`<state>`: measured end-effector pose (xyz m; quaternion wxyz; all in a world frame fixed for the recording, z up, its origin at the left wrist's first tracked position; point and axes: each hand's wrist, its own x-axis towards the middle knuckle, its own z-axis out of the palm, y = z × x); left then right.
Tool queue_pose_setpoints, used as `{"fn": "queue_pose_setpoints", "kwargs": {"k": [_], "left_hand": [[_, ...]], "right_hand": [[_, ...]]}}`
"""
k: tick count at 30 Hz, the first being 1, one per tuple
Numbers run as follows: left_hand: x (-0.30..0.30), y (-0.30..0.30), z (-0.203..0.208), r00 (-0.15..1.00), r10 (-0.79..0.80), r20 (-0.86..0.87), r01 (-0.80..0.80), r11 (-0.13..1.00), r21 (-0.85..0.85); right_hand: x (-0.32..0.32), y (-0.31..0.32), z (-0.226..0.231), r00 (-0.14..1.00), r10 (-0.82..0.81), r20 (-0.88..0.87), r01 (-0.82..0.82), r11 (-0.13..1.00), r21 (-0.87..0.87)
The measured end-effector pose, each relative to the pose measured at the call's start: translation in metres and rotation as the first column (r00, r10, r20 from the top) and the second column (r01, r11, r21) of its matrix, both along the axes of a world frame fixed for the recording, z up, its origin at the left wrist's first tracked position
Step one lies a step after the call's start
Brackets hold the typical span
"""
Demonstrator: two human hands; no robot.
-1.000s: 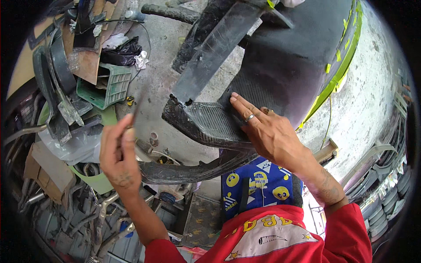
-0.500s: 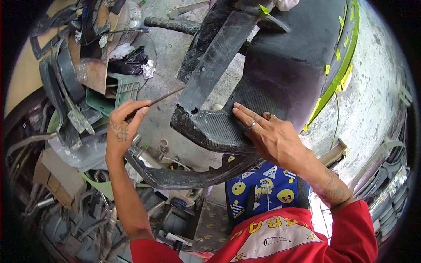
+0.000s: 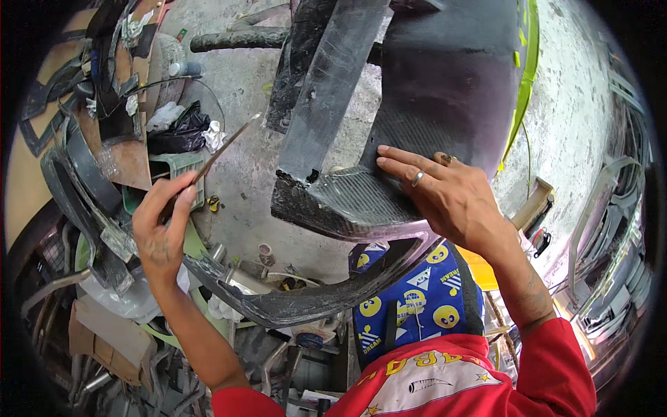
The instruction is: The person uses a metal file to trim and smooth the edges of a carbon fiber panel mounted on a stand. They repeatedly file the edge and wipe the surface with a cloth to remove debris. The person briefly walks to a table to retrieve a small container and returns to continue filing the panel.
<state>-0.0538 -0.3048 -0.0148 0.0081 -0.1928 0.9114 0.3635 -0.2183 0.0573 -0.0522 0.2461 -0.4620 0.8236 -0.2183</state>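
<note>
A dark bumper-like car part [image 3: 445, 83] spans the middle, its lower corner finely ribbed. My right hand [image 3: 445, 191] lies on this ribbed area with fingers stretched out, a ring on one of them. Between the thumb and fingers of my left hand [image 3: 161, 226] is a thin, flat, brown strip-like tool [image 3: 221, 149]. Its lighter tip points up and away, clear of the part; its exact kind I cannot make out. To the right of that tip, a long grey bar of the part [image 3: 333, 90] slants down to a ragged black end.
Yellow-green tape [image 3: 522, 115] edges the part's right side. Below runs a curved black frame piece [image 3: 299, 306]. At left lie a green crate [image 3: 170, 167], a black plastic bag [image 3: 186, 131] and black trim pieces [image 3: 73, 187]. More trim is piled at far right, beside a wooden box [image 3: 535, 201].
My left hand has moved left and down with the strip tool, whose tip has come away from the bar's end. My right hand stays on the ribbed area. The whole view has shifted slightly.
</note>
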Motion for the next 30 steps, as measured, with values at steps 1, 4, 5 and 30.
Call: {"fn": "queue_pose_setpoints", "kwargs": {"k": [1, 4, 5, 30], "left_hand": [[0.005, 0.004, 0.006, 0.999, 0.036, 0.000, -0.036, 0.999, 0.014], [0.007, 0.032, 0.028, 1.000, -0.019, -0.005, 0.019, 1.000, 0.015], [0.005, 0.040, 0.028, 0.996, -0.082, -0.027, 0.082, 0.997, 0.002], [0.043, 0.049, -0.128, 0.974, 0.025, 0.227, -0.139, 0.851, 0.506]], "right_hand": [[0.002, 0.000, -0.003, 1.000, -0.012, -0.008, 0.012, 1.000, -0.021], [0.004, 0.000, -0.006, 0.999, -0.017, -0.035, 0.016, 1.000, -0.025], [0.004, 0.001, -0.006, 0.999, -0.012, -0.043, 0.011, 1.000, -0.019], [0.007, 0.010, -0.011, 0.996, -0.085, 0.017, 0.086, 0.994, -0.074]]}}
